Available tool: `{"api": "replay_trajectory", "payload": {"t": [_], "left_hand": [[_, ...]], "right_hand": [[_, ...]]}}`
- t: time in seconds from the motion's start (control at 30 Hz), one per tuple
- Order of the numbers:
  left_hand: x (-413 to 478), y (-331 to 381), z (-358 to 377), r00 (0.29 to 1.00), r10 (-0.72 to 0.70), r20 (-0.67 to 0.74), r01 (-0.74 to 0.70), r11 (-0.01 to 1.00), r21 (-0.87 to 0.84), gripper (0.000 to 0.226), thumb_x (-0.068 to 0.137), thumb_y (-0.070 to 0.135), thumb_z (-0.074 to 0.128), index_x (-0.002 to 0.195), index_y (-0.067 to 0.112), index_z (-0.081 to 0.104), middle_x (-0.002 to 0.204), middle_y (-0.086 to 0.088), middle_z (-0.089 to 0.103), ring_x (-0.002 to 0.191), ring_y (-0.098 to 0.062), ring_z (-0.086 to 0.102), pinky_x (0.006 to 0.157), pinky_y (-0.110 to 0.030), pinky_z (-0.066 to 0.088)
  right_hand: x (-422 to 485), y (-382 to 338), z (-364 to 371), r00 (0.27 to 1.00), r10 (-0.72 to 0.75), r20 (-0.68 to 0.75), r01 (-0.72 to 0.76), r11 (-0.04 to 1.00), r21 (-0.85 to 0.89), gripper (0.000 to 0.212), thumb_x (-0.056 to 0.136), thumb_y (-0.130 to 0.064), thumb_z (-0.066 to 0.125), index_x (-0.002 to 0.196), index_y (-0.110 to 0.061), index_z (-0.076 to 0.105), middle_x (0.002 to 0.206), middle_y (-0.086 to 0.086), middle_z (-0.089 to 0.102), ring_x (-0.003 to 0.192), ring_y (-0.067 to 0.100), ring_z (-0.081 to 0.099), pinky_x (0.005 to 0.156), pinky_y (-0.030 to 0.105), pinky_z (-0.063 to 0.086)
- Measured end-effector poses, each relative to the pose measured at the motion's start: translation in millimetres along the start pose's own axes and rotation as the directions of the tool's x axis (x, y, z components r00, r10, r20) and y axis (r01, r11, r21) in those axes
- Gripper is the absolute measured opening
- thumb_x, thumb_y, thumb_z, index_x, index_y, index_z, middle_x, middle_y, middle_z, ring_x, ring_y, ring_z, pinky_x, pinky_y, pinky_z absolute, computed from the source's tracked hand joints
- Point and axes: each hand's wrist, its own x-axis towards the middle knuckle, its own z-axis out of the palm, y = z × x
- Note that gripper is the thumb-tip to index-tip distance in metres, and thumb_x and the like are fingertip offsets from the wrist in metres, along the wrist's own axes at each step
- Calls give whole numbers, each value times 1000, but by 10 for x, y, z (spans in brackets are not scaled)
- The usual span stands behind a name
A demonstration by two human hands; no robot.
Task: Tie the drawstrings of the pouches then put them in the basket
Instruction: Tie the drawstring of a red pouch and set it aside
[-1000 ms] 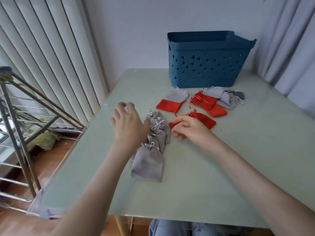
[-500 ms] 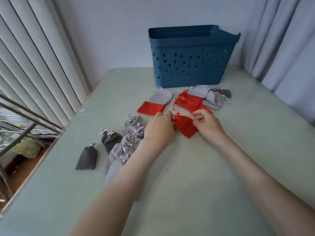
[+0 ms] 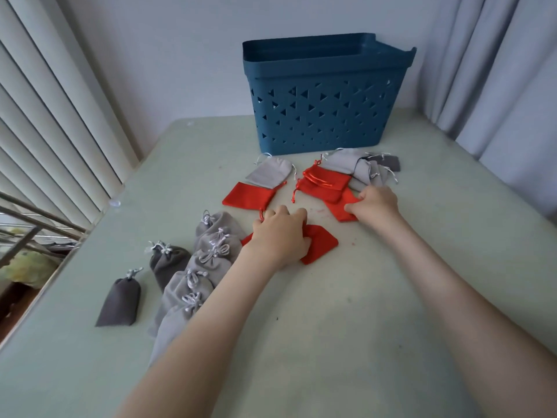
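The left hand (image 3: 280, 236) lies on a red pouch (image 3: 321, 244) near the middle of the counter (image 3: 361, 327). Its fingers are curled over the upper part of the pouch and hold it down, and a short piece of red cord (image 3: 261, 215) comes out beside the knuckles. Whether this cord is tied I cannot tell, because the hand covers the neck of the pouch. The right hand (image 3: 373, 206) is further back and to the right, and it pinches the edge of a second red pouch (image 3: 340, 211), which lies flat on the counter. Just behind this one there is a small heap of red pouches (image 3: 325, 184) with loose cords. It touches a heap of grey pouches (image 3: 358, 165) that lies in front of the blue basket (image 3: 325, 101). The basket stands upright at the far side of the counter, close to the wall, and from this angle its inside is not visible. To the left of the red heap lie a flat red pouch (image 3: 248, 196) and a flat light grey pouch (image 3: 269, 173), one overlapping the other. Beside the left forearm, a row of light grey pouches (image 3: 211, 257) with knotted cords lies one over another, partly under the arm. Further left is a dark grey pouch (image 3: 168, 262), and nearer the counter's edge another dark grey pouch (image 3: 119, 303), both knotted. White blinds (image 3: 45, 116) hang at the left and a pale curtain (image 3: 497, 70) at the right.
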Motion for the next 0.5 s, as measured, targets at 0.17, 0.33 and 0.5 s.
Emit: {"api": "replay_trajectory", "payload": {"t": [0.17, 0.33, 0.5], "left_hand": [[-132, 100, -41, 984, 62, -165, -57, 998, 32, 40, 89, 26, 46, 128, 23, 51, 141, -5, 38, 130, -28, 32, 107, -40, 21], [-214, 305, -65, 951, 86, -298, -186, 927, -327, 34, 97, 36, 43, 109, 12, 64, 112, -12, 60, 104, -28, 55, 83, -32, 40], [-382, 399, -97, 995, 83, -61, -103, 737, -668, 59, 97, 53, 35, 93, 2, 65, 96, -13, 69, 90, -26, 62, 86, -33, 47]], "right_hand": [[-189, 21, -101, 997, 32, 72, -70, 794, 604, 23, 67, -3, 52, 62, -19, 36, 60, 1, 34, 58, 17, 31, 52, 31, 19], [-512, 71, -322, 992, 126, 23, -80, 471, 878, 33, 69, 8, 39, 89, -17, 46, 76, 3, 46, 66, 15, 44, 52, 26, 31], [-981, 76, -445, 994, -50, 92, -74, 294, 953, 71, 71, 16, 26, 123, -25, 51, 93, 9, 58, 74, 18, 53, 50, 20, 41]]}}
